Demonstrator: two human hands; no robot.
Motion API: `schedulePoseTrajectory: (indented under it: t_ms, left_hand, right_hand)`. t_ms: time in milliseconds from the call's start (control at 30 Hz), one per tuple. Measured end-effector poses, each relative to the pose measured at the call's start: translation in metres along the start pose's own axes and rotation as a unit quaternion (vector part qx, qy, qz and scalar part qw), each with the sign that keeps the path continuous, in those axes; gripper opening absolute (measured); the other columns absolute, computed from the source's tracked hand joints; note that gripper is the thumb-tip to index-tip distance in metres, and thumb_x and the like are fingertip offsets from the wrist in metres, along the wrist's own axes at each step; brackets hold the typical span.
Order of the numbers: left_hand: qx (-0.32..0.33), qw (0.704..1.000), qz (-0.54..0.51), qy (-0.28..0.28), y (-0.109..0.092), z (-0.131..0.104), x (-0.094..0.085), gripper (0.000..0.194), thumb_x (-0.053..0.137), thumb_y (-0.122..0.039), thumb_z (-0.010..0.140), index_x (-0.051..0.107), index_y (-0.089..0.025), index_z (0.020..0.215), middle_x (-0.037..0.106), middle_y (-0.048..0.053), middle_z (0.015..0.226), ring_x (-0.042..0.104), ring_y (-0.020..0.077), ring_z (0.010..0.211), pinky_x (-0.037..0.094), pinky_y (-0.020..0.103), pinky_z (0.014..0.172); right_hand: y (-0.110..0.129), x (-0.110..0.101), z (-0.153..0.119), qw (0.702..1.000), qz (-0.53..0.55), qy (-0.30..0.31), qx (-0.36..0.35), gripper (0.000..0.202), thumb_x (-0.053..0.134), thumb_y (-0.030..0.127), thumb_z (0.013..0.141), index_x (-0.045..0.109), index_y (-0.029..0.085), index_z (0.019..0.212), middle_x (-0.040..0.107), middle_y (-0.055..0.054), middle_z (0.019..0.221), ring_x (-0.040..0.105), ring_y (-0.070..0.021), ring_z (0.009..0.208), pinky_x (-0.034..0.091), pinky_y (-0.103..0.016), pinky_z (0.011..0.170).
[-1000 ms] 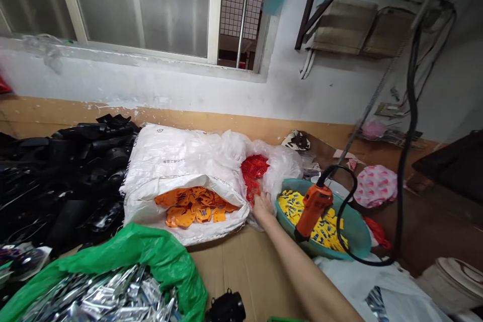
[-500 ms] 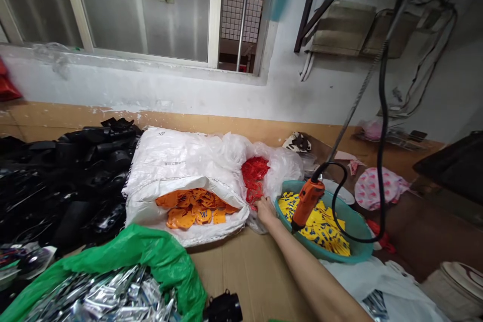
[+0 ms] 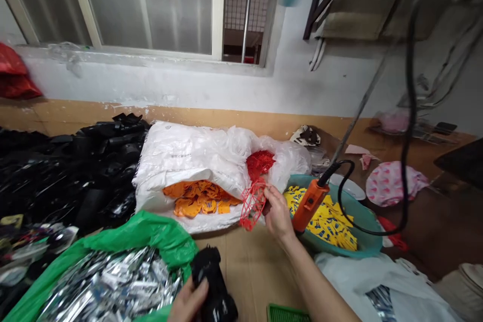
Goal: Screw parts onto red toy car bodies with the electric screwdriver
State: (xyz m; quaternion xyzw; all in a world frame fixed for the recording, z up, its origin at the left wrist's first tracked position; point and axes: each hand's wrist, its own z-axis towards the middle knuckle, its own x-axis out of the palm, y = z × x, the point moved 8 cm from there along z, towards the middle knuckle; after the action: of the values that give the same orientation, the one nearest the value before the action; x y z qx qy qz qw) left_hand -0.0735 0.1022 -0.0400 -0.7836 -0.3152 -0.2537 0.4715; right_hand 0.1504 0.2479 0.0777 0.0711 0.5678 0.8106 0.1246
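My right hand (image 3: pixel 278 214) pinches a red openwork plastic frame (image 3: pixel 251 205) by its right side, held up in front of the clear plastic bag (image 3: pixel 290 157). More red pieces (image 3: pixel 260 162) lie inside that bag. Low in the view, my left hand (image 3: pixel 190 301) is closed on a black plastic part (image 3: pixel 213 279), perhaps a toy vehicle body, with its thumb on the left side. Just right of my right hand hangs an orange electric screwdriver (image 3: pixel 311 205), its tip hidden behind the wrist.
A white sack (image 3: pixel 181 148) holds orange pieces (image 3: pixel 204 198). A green bag (image 3: pixel 151 229) contains silvery parts. Black parts (image 3: pixel 75 176) are heaped at left. Yellow pieces (image 3: pixel 328 221) fill a teal basin (image 3: pixel 372 241). A green tray (image 3: pixel 287 313) lies on cardboard (image 3: pixel 245 261).
My right hand has drawn a red frame out of the clear bag toward me. My left hand has come into view, with the black part raised in it. The view has shifted slightly.
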Motion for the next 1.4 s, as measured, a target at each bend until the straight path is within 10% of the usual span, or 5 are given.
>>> schedulePoseTrajectory:
  t_ms: [167,300,967,1400]
  left_hand:
    - [0.045,0.998,-0.004,0.051,-0.014,-0.003,0.027,0.041,0.085,-0.033,0.072,0.074,-0.015,0.107,0.08,0.011,0.097,0.073,0.0295,0.102,0.055,0.042,0.095]
    - [0.056,0.998,-0.013,0.041,-0.004,-0.009,0.035,0.032,0.085,-0.037,0.073,0.075,-0.015,0.095,0.081,0.01,0.094,0.073,0.0278,0.1,0.054,0.041,0.098]
    - [0.055,0.994,-0.088,0.016,0.026,-0.013,0.036,0.044,0.075,-0.046,0.081,0.072,-0.014,0.112,0.077,0.012,0.113,0.061,0.0279,0.123,0.043,0.039,0.11]
    - [0.059,0.998,0.028,-0.007,0.015,-0.01,0.026,0.048,0.091,-0.027,0.061,0.07,-0.011,0.102,0.077,0.009,0.091,0.069,0.0193,0.076,0.053,0.033,0.078]
  right_hand:
    - [0.012,0.052,-0.093,0.954,0.148,0.204,0.165,0.026,0.065,0.044,0.082,0.068,0.019,0.088,0.051,0.004,0.059,0.043,-0.0117,0.048,0.04,-0.024,0.05]
    - [0.007,0.066,-0.135,0.929,0.208,0.215,0.219,0.026,0.069,0.045,0.083,0.07,0.019,0.088,0.058,0.002,0.066,0.047,-0.0114,0.056,0.04,-0.022,0.056]
    - [-0.008,0.053,-0.142,0.985,0.049,0.108,0.126,0.031,0.056,0.043,0.091,0.074,0.019,0.095,0.075,-0.007,0.095,0.066,-0.0231,0.087,0.052,-0.034,0.081]
    - [-0.024,0.036,-0.141,0.989,0.024,0.08,0.121,0.03,0.063,0.042,0.085,0.072,0.02,0.103,0.069,-0.008,0.104,0.065,-0.023,0.093,0.052,-0.037,0.086]
